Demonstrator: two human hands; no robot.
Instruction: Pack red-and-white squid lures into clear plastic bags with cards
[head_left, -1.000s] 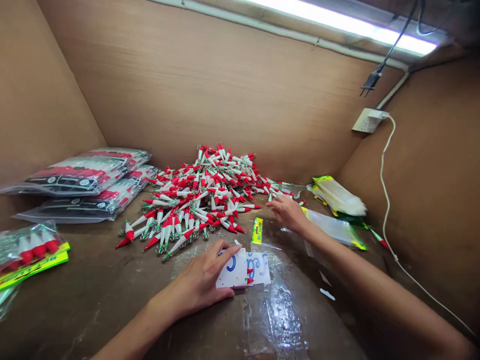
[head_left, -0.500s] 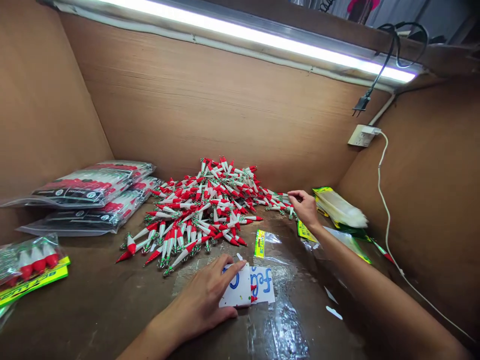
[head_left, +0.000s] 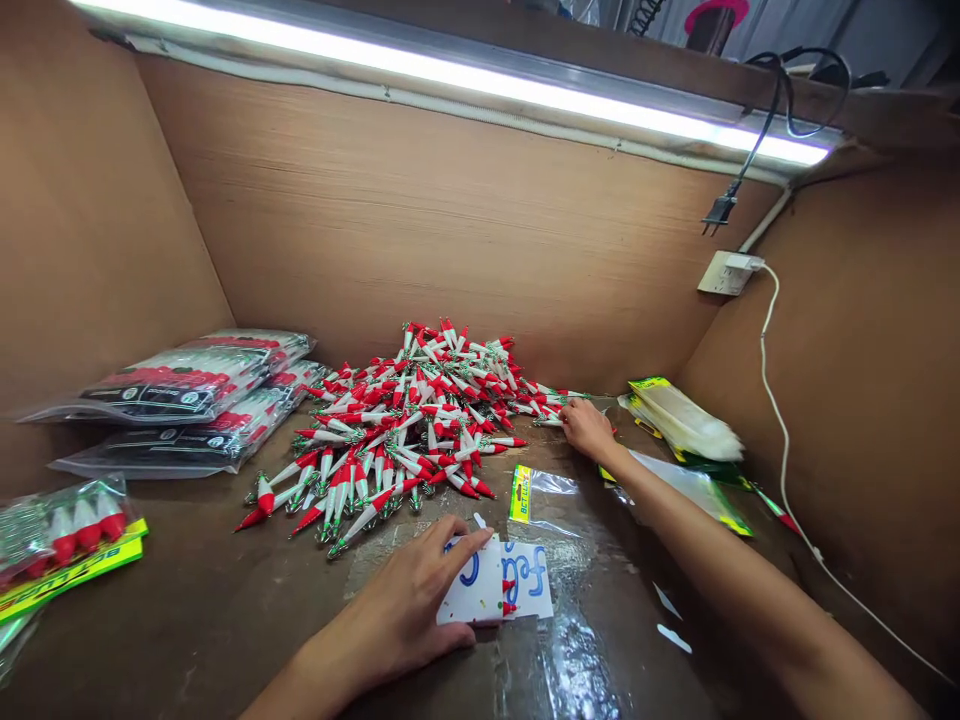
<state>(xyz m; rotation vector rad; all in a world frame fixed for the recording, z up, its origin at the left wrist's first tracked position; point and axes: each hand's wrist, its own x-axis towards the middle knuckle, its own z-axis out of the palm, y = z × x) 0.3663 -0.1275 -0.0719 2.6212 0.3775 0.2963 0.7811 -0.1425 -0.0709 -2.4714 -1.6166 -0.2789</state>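
Note:
My left hand (head_left: pixel 420 580) lies over a folded white card (head_left: pixel 480 590) with blue lettering, thumb along its near edge and fingers along the far one. Small red tips of squid jigs (head_left: pixel 509 598) poke out at the fold's right side. At the right end of a large heap of red-and-white squid jigs (head_left: pixel 420 410), my right hand (head_left: pixel 589 428) has its fingers curled down among the outlying ones. Its fingertips are hidden, so what they hold cannot be made out.
An empty clear packet (head_left: pixel 544 498) with a yellow header lies beyond the card. More packets (head_left: pixel 682 420) lie to the right, near a white cable (head_left: pixel 772 400). Stacked bags of jigs (head_left: pixel 180 395) and a filled yellow-headed pack (head_left: pixel 71 540) are at left.
My right hand has moved left and slightly nearer, and its fingers have curled down onto the jigs. My left hand stays on the card. The view has shifted slightly.

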